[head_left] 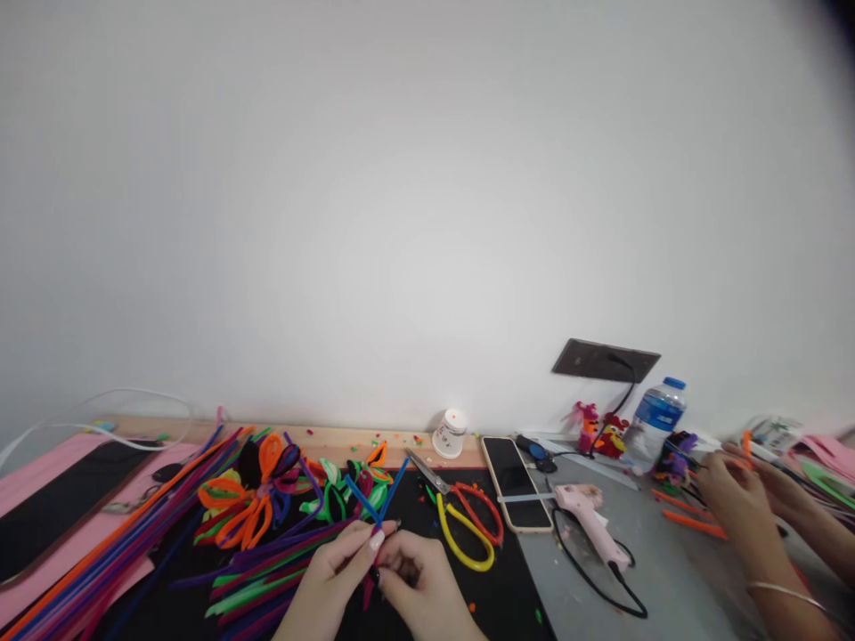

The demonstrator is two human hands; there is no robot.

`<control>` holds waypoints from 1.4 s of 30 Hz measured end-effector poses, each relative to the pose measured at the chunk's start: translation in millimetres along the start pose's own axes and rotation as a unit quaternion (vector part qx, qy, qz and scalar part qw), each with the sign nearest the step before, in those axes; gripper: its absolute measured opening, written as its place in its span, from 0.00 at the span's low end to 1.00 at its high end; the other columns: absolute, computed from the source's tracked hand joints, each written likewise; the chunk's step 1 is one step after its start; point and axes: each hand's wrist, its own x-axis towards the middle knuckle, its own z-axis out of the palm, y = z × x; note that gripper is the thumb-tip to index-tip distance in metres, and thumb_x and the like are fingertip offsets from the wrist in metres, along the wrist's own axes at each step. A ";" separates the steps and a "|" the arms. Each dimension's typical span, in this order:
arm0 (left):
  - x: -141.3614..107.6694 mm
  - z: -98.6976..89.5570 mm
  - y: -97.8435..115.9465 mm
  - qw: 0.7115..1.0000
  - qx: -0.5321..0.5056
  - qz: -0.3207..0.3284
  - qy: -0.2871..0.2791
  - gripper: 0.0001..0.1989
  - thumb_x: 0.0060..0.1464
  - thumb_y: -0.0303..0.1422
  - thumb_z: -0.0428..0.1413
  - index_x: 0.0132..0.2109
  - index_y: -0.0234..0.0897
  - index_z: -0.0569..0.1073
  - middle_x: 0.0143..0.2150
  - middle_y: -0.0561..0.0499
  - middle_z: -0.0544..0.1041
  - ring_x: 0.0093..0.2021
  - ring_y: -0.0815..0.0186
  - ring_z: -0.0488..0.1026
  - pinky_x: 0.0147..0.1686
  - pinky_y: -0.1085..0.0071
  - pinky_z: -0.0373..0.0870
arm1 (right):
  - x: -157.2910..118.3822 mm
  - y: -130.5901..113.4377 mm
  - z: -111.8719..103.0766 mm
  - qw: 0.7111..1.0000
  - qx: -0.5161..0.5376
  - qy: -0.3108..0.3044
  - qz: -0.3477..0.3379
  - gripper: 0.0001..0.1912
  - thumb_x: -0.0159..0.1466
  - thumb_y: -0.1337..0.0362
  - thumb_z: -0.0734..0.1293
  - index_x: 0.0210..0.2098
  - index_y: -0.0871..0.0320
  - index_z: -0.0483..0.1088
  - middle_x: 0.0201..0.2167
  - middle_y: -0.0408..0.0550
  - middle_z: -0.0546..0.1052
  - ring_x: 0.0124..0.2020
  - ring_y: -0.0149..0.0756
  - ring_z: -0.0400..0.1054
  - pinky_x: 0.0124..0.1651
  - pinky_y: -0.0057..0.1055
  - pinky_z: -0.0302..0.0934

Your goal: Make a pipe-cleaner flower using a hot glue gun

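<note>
Blue pipe cleaners (pixel 394 488) spread upward in a V between my two hands, and a magenta pipe cleaner end (pixel 367 595) hangs below the fingers. My left hand (pixel 337 570) pinches the crossing point with thumb and forefinger. Close beside it, my right hand (pixel 420 574) has its fingers curled and pressed onto the lower, magenta part. The fingertips hide how the pieces join. Behind my right hand lie scissors (pixel 468 525) with yellow and red handles. Left of my hands are loose pipe cleaners (pixel 267 570) and looped bundles (pixel 257 499).
A white paper cup (pixel 449 434) stands upside down by the wall. To the right lie a phone (pixel 514 485) and a pink glue gun (pixel 591 525) with its cord. A water bottle (pixel 655 423) stands near a co-worker's hands (pixel 731 485), which hold something orange.
</note>
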 end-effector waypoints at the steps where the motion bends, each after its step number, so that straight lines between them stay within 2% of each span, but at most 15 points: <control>1: 0.2 -1.0 -0.9 1.000 -0.009 -0.006 -0.003 0.12 0.48 0.41 0.58 0.36 0.40 0.81 0.32 0.51 0.77 0.39 0.60 0.70 0.44 0.69 0.65 | -0.5 -0.7 0.3 1.000 0.002 0.004 -0.002 0.04 0.54 0.74 0.62 0.24 0.60 0.65 0.18 0.36 0.61 0.20 0.25 0.53 0.25 0.23 0.49; 3: 0.4 -2.0 -2.2 0.998 -0.047 -0.029 -0.003 0.14 0.47 0.42 0.59 0.39 0.40 0.80 0.34 0.50 0.78 0.40 0.60 0.71 0.45 0.68 0.66 | -0.6 -2.3 -0.2 1.000 0.002 0.012 -0.006 0.04 0.55 0.72 0.62 0.24 0.61 0.66 0.18 0.37 0.62 0.20 0.25 0.53 0.24 0.22 0.48; 6: -0.3 -0.3 -1.3 0.991 -0.118 -0.068 0.008 0.19 0.43 0.43 0.61 0.41 0.38 0.79 0.30 0.50 0.78 0.34 0.61 0.72 0.38 0.67 0.69 | 1.7 -3.1 -2.8 0.999 0.025 0.028 0.010 0.04 0.57 0.67 0.63 0.26 0.61 0.67 0.19 0.39 0.66 0.20 0.26 0.56 0.25 0.23 0.51; 9: -0.8 2.6 2.6 0.984 -0.163 -0.075 0.019 0.19 0.41 0.42 0.63 0.40 0.36 0.79 0.22 0.54 0.74 0.27 0.67 0.70 0.32 0.71 0.69 | 5.5 -0.9 -5.9 0.994 0.057 0.073 0.050 0.09 0.56 0.61 0.65 0.26 0.62 0.66 0.16 0.40 0.66 0.17 0.25 0.56 0.21 0.22 0.50; 13: -0.9 4.9 8.8 0.977 -0.197 -0.087 0.009 0.16 0.40 0.39 0.64 0.37 0.34 0.79 0.19 0.56 0.72 0.23 0.71 0.68 0.27 0.75 0.67 | 9.2 0.8 -8.7 0.988 0.076 0.117 0.070 0.17 0.54 0.52 0.66 0.22 0.61 0.64 0.11 0.38 0.63 0.13 0.23 0.53 0.17 0.21 0.46; 16: -1.1 5.8 13.0 0.968 -0.221 -0.117 0.005 0.17 0.37 0.39 0.66 0.35 0.34 0.78 0.20 0.54 0.74 0.22 0.70 0.70 0.25 0.74 0.68 | 10.1 -1.6 -9.0 0.988 0.076 0.109 0.076 0.19 0.52 0.49 0.67 0.21 0.60 0.64 0.11 0.38 0.63 0.12 0.23 0.52 0.16 0.21 0.46; 19: -1.6 5.8 15.9 0.960 -0.242 -0.137 0.033 0.19 0.34 0.41 0.67 0.33 0.34 0.78 0.20 0.53 0.76 0.20 0.69 0.71 0.23 0.74 0.68 | 10.3 -3.4 -8.7 0.989 0.075 0.094 0.089 0.20 0.51 0.48 0.68 0.20 0.60 0.64 0.10 0.38 0.64 0.11 0.23 0.52 0.15 0.21 0.45; 27: -5.0 3.5 22.3 0.954 -0.256 -0.140 0.070 0.18 0.31 0.37 0.69 0.34 0.34 0.80 0.19 0.53 0.76 0.20 0.71 0.70 0.24 0.76 0.69 | 11.6 1.7 -10.8 0.985 0.119 0.075 0.104 0.21 0.51 0.49 0.68 0.20 0.60 0.64 0.09 0.39 0.66 0.10 0.22 0.52 0.14 0.20 0.43; 32: -9.8 5.8 32.8 0.946 -0.286 -0.151 0.018 0.16 0.37 0.34 0.67 0.38 0.39 0.80 0.28 0.50 0.80 0.27 0.69 0.73 0.32 0.72 0.70 | 13.1 10.4 -15.9 0.975 0.168 0.110 0.095 0.18 0.52 0.52 0.69 0.21 0.62 0.66 0.11 0.39 0.66 0.11 0.22 0.52 0.16 0.20 0.43; 35: -10.4 5.2 36.4 0.938 -0.294 -0.181 -0.023 0.15 0.39 0.32 0.66 0.39 0.40 0.80 0.32 0.49 0.81 0.31 0.67 0.75 0.35 0.70 0.69 | 13.3 13.2 -18.5 0.967 0.198 0.135 0.090 0.18 0.52 0.52 0.70 0.21 0.61 0.65 0.11 0.39 0.66 0.12 0.22 0.52 0.17 0.21 0.44; 39: -8.6 0.9 34.9 0.920 -0.325 -0.203 -0.086 0.19 0.36 0.23 0.60 0.40 0.40 0.80 0.35 0.48 0.81 0.34 0.63 0.76 0.37 0.69 0.68 | 12.5 10.0 -19.7 0.959 0.225 0.147 0.093 0.18 0.51 0.52 0.70 0.22 0.61 0.65 0.12 0.39 0.66 0.13 0.22 0.52 0.18 0.21 0.45; 42: -7.4 -1.2 33.0 0.901 -0.362 -0.210 -0.114 0.16 0.38 0.27 0.57 0.38 0.36 0.80 0.34 0.46 0.81 0.35 0.60 0.76 0.39 0.67 0.68 | 12.1 6.7 -19.6 0.956 0.231 0.146 0.102 0.18 0.51 0.53 0.71 0.22 0.62 0.65 0.12 0.39 0.67 0.13 0.23 0.53 0.18 0.22 0.44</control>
